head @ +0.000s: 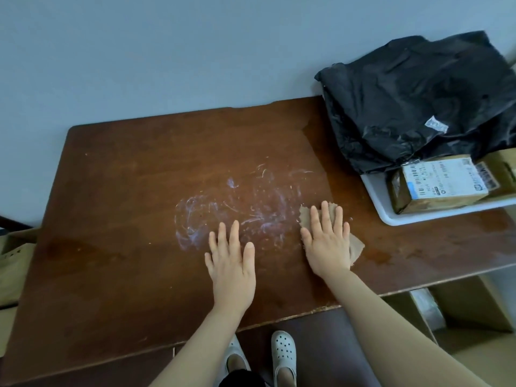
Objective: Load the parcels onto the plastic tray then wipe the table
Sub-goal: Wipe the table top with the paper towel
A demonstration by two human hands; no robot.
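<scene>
My right hand (328,243) lies flat with straight fingers, pressing a beige cloth (356,247) onto the brown wooden table (125,219). My left hand (231,259) rests flat on the bare tabletop beside it, fingers spread. White smears (237,208) cover the table's middle, just beyond both hands. At the right stands a white plastic tray (375,196) holding a cardboard parcel (438,185) with a printed label and a large black plastic-wrapped parcel (418,99) leaning over it.
A blue-grey wall runs behind the table. Cardboard boxes (472,305) sit on the floor under the table's right end, and another box (15,261) stands at the left edge. My feet in white clogs (283,351) show below the table's near edge.
</scene>
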